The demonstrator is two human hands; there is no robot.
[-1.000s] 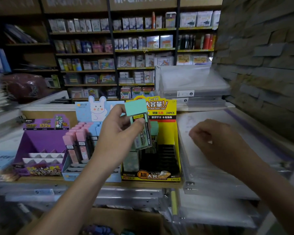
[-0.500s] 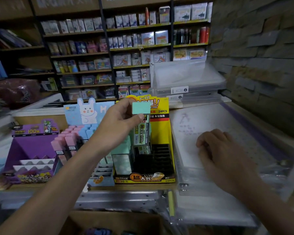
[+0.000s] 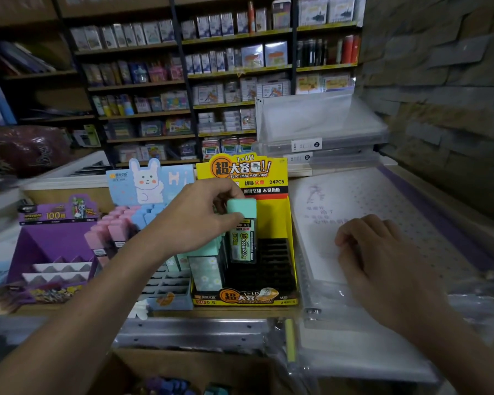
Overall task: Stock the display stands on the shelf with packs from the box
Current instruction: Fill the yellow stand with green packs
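Standing leftmost, a purple stand point(image 3: 54, 246), then a blue bunny stand point(image 3: 151, 186), preceded the yellow stand point(image 3: 257, 169), where the left hand point(image 3: 197, 218) pinched a mint-capped pack point(image 3: 242, 226) over the slots; the right hand point(image 3: 382, 252) lay loosely curled, empty, on a clear-wrapped binder point(image 3: 382, 195).

- Our left hand point(image 3: 200, 215) pinches a mint-capped pack point(image 3: 242, 235) by its cap, upright over the yellow display stand point(image 3: 240, 169).
- More mint packs point(image 3: 206, 269) fill that stand's left rows.
- Our right hand point(image 3: 382, 252) rests, fingers loosely curled, on a clear binder point(image 3: 411, 201) beside the stand.
- To the left sit a blue rabbit stand point(image 3: 146, 181) and a purple stand point(image 3: 54, 240).
- The cardboard box point(image 3: 160, 363) lies below the shelf edge.
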